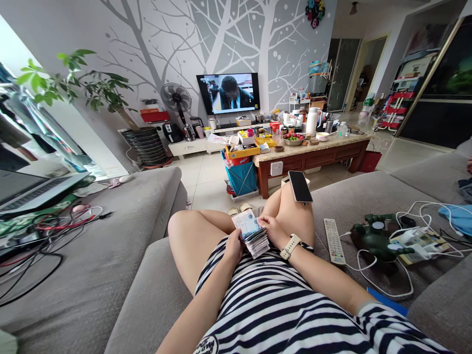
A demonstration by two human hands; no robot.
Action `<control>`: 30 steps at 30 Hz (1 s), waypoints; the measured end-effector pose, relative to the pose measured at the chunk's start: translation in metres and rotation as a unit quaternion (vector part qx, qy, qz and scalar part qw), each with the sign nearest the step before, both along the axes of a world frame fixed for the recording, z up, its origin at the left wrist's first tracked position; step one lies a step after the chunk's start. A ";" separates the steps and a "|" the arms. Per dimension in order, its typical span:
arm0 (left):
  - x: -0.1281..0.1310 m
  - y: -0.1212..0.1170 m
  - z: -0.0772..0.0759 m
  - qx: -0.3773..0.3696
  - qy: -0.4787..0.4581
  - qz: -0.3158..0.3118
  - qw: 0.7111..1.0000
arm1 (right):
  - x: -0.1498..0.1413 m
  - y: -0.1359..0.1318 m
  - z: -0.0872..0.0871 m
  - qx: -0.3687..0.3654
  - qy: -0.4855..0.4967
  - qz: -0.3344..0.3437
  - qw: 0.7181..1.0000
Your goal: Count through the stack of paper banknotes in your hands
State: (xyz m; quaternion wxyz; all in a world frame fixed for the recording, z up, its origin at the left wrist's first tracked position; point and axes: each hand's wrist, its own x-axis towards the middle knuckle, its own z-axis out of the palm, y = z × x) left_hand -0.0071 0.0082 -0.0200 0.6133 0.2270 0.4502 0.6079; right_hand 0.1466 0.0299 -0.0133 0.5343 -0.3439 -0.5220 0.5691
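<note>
**On the lap: both hands gripping a stack of banknotes**

On the lap of a person sitting on a grey sofa (92, 295), a thick stack of banknotes (255, 234) is being held just above the striped shirt (273, 305). The left hand (234, 247) is closing around the stack's near-left edge from below. The right hand (272, 231), wearing a pale wristwatch (289, 246), is gripping the right side, its fingers lying over the fanned edges while the top note is lifting away from the pile. Both hands are touching the stack; neither is open.

A dark phone (300, 187) is lying face up on the right knee, just beyond the right hand. On the cushion to the right, a white remote control (334, 241) is resting near the right forearm, and beside it a green toy figure (376, 241) is sitting among white cables (391, 290).

To the left, a laptop (33, 189) is sitting amid tangled cords. Ahead, a cluttered wooden coffee table (313, 155) is standing on the tiled floor, and beyond it a television (227, 93) is playing against a tree-patterned wall. A standing fan (176, 101) and a leafy plant (77, 83) are standing to its left.
</note>
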 end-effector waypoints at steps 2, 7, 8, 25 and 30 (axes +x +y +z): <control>0.001 -0.002 0.003 0.004 -0.002 -0.004 1.000 | 0.000 0.000 0.000 0.004 -0.002 -0.001 1.000; 0.002 -0.004 0.007 -0.011 0.004 0.007 1.000 | 0.000 0.002 -0.003 0.008 0.006 0.002 1.000; 0.002 -0.004 0.008 -0.014 0.005 0.010 1.000 | 0.000 0.003 -0.004 0.008 0.006 0.002 1.000; 0.003 -0.005 0.011 -0.029 0.003 0.023 0.999 | 0.000 0.002 -0.003 0.001 -0.007 -0.003 1.000; 0.003 -0.004 0.008 -0.012 -0.002 0.011 1.000 | -0.001 0.003 -0.005 0.003 0.005 0.000 1.000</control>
